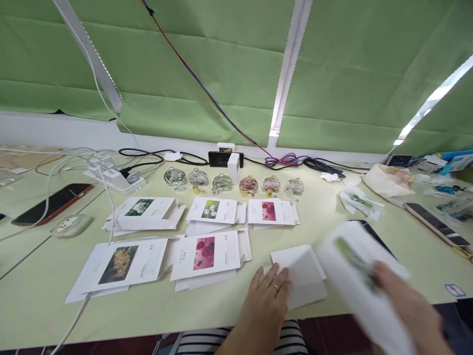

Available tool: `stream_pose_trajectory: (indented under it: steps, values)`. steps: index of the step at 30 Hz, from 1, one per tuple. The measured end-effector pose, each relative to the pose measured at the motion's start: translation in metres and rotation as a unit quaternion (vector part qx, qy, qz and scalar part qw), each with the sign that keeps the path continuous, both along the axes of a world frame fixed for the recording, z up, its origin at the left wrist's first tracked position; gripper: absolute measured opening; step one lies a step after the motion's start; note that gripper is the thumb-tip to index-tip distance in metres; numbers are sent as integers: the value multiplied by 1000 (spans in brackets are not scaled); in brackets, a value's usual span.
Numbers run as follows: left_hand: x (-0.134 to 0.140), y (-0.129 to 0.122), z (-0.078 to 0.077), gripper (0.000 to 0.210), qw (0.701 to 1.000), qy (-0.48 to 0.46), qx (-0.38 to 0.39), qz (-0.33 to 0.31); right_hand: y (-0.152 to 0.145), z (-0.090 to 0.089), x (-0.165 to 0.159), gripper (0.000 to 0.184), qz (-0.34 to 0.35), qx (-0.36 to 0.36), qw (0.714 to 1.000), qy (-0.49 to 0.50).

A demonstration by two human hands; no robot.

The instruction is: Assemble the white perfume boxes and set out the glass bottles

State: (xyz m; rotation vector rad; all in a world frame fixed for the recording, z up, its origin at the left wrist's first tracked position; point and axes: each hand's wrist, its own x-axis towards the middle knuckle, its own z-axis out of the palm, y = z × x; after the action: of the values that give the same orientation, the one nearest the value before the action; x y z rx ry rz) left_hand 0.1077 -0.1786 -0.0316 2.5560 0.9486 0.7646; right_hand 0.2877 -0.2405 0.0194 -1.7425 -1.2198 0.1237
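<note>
My left hand (269,298), a ring on one finger, lies with its fingers stretched out on a blank white folded carton (305,276) near the table's front edge. At the right, blurred by motion, my right hand (404,301) grips a white printed carton (342,261) with a green picture on it. Left of my hands lie several flattened white cartons with flower pictures, among them one with red roses (221,254) and one with yellow-brown blossoms (129,264). Behind the cartons stands a row of round glass bottles (248,185) with small gold or silver parts before them.
A phone (218,159) leans at the back beside a small white box (233,167). Cables and a power strip (118,180) lie back left. Other phones (436,224) lie at both sides. A crumpled tissue (360,201) and a cloth bag (386,182) are at the right.
</note>
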Motion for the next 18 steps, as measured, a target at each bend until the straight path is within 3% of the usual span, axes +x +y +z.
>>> stream_pose_trajectory:
  steps: [2,4,6,8,11,14,16,18]
  values:
    - [-3,1,-4,23,999,-17,23,29,9,-18,0,40,91,-29,989,-114]
    - [-9,0,4,22,997,-37,18,70,16,-37,-4,45,193,-59,939,-279]
    - [-14,-3,17,26,993,-66,5,101,19,-53,-7,51,231,-89,874,-418]
    - [-16,-4,27,26,993,-100,6,68,18,-63,-11,57,221,-107,846,-473]
    - [-10,-3,24,29,998,-65,24,6,18,-70,-17,54,197,-129,857,-458]
    - [0,2,8,55,998,54,23,37,27,-62,-13,53,250,-148,882,-372]
    - [3,5,1,59,993,105,13,46,39,-40,-3,48,314,-141,894,-288]
    - [4,6,-3,61,991,129,9,45,58,-4,4,42,305,-123,921,-207]
